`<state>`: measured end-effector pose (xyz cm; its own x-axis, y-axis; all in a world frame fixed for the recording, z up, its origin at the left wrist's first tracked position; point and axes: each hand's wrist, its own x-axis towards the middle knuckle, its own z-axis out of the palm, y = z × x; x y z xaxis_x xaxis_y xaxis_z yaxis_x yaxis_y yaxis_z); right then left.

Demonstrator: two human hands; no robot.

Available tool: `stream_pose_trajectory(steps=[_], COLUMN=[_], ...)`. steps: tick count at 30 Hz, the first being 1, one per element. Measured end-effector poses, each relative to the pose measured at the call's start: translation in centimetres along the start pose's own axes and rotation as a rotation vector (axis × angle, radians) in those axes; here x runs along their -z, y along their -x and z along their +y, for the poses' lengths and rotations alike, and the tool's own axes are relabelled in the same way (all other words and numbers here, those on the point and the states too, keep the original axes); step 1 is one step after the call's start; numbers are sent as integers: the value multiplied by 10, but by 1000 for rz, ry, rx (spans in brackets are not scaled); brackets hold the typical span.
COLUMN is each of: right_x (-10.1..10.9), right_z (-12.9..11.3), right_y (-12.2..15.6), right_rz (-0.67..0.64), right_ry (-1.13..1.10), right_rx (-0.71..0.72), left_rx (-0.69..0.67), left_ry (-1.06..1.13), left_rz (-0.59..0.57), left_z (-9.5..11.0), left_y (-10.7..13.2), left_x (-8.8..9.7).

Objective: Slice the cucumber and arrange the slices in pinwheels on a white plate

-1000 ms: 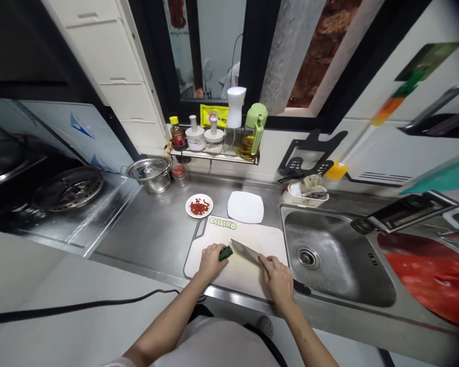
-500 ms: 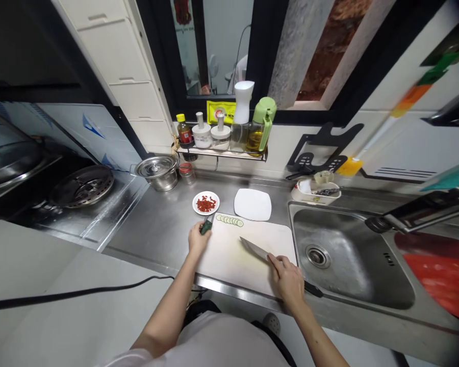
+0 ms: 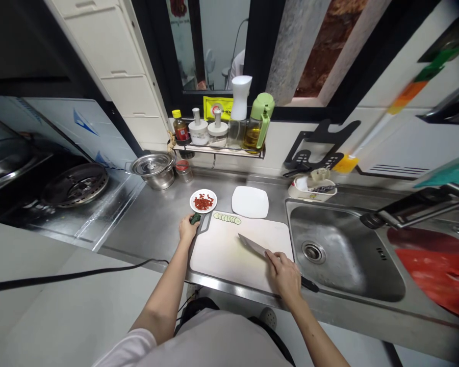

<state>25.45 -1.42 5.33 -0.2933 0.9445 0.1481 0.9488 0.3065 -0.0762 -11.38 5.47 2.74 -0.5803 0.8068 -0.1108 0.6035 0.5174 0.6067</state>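
My left hand (image 3: 187, 229) is closed round a dark green cucumber end piece (image 3: 195, 218), at the left edge of the white cutting board (image 3: 229, 255), just below a small plate of chopped red chilli (image 3: 203, 201). My right hand (image 3: 286, 278) grips the handle of a kitchen knife (image 3: 253, 246); the blade rests flat over the board, pointing up and left. A short row of cucumber slices (image 3: 227, 218) lies along the board's far edge. An empty white square plate (image 3: 250, 202) sits behind the board.
A steel sink (image 3: 340, 255) lies right of the board, with a red basin (image 3: 436, 270) beyond it. A lidded steel pot (image 3: 153, 169) and a condiment shelf (image 3: 218, 137) stand at the back. The stove (image 3: 72, 186) is at the left. A black cable (image 3: 69, 278) crosses the white surface.
My left hand carried the cucumber end from the middle of the board to its upper left corner. The right hand and knife stayed nearly still.
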Motion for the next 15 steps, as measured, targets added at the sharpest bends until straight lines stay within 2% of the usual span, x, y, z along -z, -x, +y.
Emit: stream_pose_trajectory(steps=[4, 7, 11, 15], right_x=[0, 0, 0, -2], right_z=[1, 0, 0, 1], right_y=[0, -2, -3, -5], right_rz=[-1, -14, -19, -24], right_ry=[-1, -1, 0, 1], right_rx=[-4, -4, -9, -15], left_rx=[-9, 46, 134, 117], left_ry=[30, 144, 289, 236], left_rz=[-34, -15, 141, 270], left_z=[-5, -12, -21, -17], left_y=[-2, -4, -1, 11], left_x=[-1, -1, 3, 9])
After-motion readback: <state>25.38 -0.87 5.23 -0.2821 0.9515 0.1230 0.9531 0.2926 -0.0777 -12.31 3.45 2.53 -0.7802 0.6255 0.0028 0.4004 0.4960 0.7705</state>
